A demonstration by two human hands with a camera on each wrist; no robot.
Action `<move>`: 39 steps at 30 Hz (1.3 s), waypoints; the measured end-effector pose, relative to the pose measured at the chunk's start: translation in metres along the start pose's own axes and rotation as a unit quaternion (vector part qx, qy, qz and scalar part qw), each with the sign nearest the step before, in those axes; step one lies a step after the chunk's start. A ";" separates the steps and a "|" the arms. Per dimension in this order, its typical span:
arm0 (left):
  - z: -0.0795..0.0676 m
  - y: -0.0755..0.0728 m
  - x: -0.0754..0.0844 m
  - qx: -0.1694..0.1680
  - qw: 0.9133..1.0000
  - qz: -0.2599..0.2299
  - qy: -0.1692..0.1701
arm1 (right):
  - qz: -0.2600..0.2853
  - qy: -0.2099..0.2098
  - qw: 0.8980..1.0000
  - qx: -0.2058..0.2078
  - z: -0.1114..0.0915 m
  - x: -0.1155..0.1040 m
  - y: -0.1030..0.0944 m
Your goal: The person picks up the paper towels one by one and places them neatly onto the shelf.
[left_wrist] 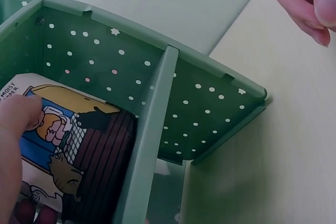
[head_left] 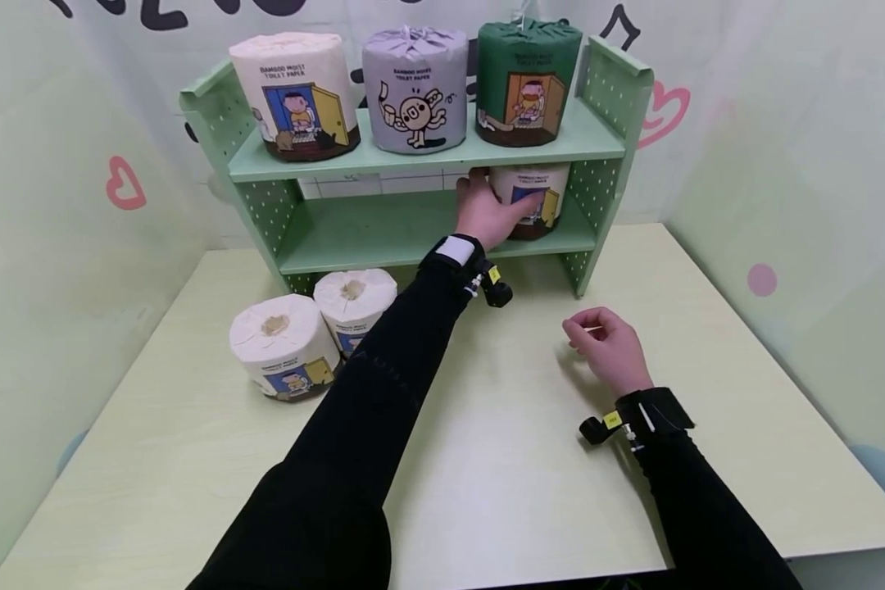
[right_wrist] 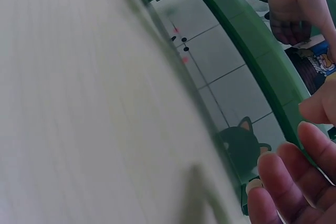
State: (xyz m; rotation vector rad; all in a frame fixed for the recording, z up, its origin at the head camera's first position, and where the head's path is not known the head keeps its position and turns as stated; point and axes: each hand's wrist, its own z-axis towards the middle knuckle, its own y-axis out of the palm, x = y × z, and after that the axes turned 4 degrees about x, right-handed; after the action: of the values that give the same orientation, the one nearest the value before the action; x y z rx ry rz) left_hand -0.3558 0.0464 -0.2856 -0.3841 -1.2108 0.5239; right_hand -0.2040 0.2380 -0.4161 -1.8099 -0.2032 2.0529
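My left hand (head_left: 487,213) grips a wrapped toilet paper roll (head_left: 549,178) at the right end of the green shelf's middle board (head_left: 376,225). The thumb lies across the roll's printed front; the fingers are on its left side, partly hidden. In the left wrist view this roll (left_wrist: 102,150) rests close to the shelf's dotted side panel (left_wrist: 100,56). My right hand (head_left: 612,348) hovers over the table, right of the left forearm, its fingers loosely curled around nothing. The right wrist view shows its fingers (right_wrist: 283,182) apart from anything.
Three large wrapped rolls, pink (head_left: 295,61), lilac (head_left: 416,74) and green (head_left: 527,57), stand on the top board. Two white toilet paper rolls stand on the table at left, one in front (head_left: 283,348), one behind (head_left: 354,299) beside the left sleeve. Walls flank the table (head_left: 501,459).
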 end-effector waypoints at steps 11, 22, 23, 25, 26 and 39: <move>-0.005 0.003 -0.002 0.002 1.000 -0.008 -0.004 | -0.002 -0.007 1.000 0.004 -0.004 0.002 0.006; -0.023 -0.021 -0.012 -0.042 0.993 -0.107 -0.018 | -0.016 -0.006 1.000 0.007 -0.003 -0.003 0.001; -0.026 -0.024 -0.013 -0.044 0.993 -0.109 -0.016 | -0.016 -0.007 1.000 0.006 -0.002 -0.003 0.000; -0.031 -0.029 -0.015 -0.046 0.993 -0.106 -0.011 | -0.015 -0.007 1.000 0.004 -0.002 -0.004 0.000; -0.035 -0.031 -0.016 -0.047 0.993 -0.104 -0.009 | -0.014 -0.007 1.000 0.002 -0.002 -0.004 -0.001; -0.079 -0.067 -0.017 -0.058 0.989 -0.122 0.056 | -0.019 -0.004 1.000 -0.005 -0.002 -0.004 0.001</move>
State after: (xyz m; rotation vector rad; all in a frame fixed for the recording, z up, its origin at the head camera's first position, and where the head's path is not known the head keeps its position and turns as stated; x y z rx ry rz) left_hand -0.2732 -0.0186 -0.2870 -0.3524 -1.1629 0.2181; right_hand -0.2021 0.2358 -0.4133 -1.7896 -0.2483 2.0367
